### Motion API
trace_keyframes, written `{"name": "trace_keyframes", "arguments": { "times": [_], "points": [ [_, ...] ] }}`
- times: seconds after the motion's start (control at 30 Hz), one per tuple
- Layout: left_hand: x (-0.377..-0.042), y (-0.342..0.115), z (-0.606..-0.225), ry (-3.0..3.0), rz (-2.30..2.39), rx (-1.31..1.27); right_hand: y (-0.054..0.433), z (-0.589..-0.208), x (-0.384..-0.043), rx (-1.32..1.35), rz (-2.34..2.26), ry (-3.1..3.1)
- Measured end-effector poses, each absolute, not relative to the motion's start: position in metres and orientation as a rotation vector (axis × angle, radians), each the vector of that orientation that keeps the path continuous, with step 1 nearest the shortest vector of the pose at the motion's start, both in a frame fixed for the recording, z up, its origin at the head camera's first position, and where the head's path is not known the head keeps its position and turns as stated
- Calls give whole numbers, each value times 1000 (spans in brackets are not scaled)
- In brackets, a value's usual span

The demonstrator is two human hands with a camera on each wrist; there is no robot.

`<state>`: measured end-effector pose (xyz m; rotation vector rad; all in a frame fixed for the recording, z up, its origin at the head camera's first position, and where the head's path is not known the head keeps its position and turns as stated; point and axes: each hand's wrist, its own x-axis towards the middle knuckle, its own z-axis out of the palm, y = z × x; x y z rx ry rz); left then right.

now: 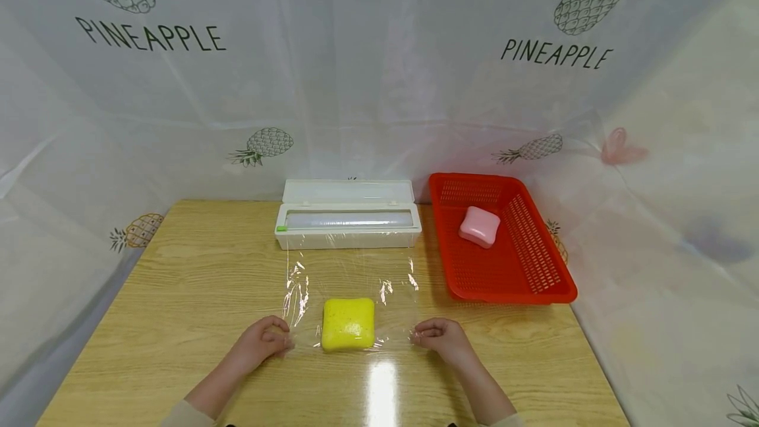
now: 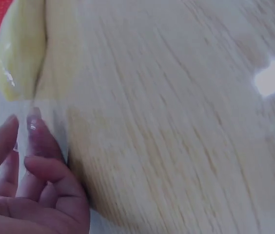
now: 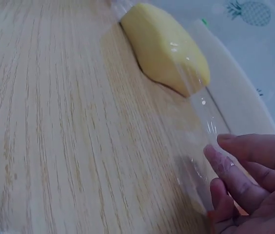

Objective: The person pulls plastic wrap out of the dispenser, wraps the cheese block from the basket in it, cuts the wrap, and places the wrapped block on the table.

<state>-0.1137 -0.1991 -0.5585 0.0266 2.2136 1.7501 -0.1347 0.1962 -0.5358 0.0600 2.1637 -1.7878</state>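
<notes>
A clear sheet of plastic wrap point(image 1: 298, 292) runs from a white dispenser box point(image 1: 350, 240) toward me and lies over a yellow pillow-shaped bar of soap point(image 1: 348, 324). My left hand point(image 1: 263, 342) pinches the sheet's near left corner, and its film covers a fingertip in the left wrist view. At the near right corner, my right hand point(image 1: 446, 342) holds the film between thumb and fingers point(image 3: 237, 183). Both hands are low over the table, one on each side of the soap. Glare shows wrinkles along both edges of the wrap.
To the right stands a red plastic basket point(image 1: 441, 242) with a pink bar of soap point(image 1: 479, 227) inside. The box's lid point(image 1: 348, 191) is raised, and a roll point(image 1: 350, 219) lies within. A pineapple-print curtain point(image 1: 367, 84) hangs behind the wooden table point(image 1: 196, 269).
</notes>
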Motion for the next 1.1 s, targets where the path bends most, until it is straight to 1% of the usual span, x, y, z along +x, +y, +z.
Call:
{"name": "trace_keyframes", "arguments": {
  "times": [0.23,0.47,0.77,1.1],
  "points": [
    [-108,-202,-551,2287,1659,86,200,-542,-134,1,-1795,2168],
    [-106,-202,-549,2346,1624,87,203,-546,-134,-17,-1815,2086],
    [-106,-205,-550,2130,1746,-39,211,-553,-138,-45,-1803,2008],
    [-106,-211,-554,2059,1732,97,216,-556,-141,-186,-1781,1875]
  ]
}}
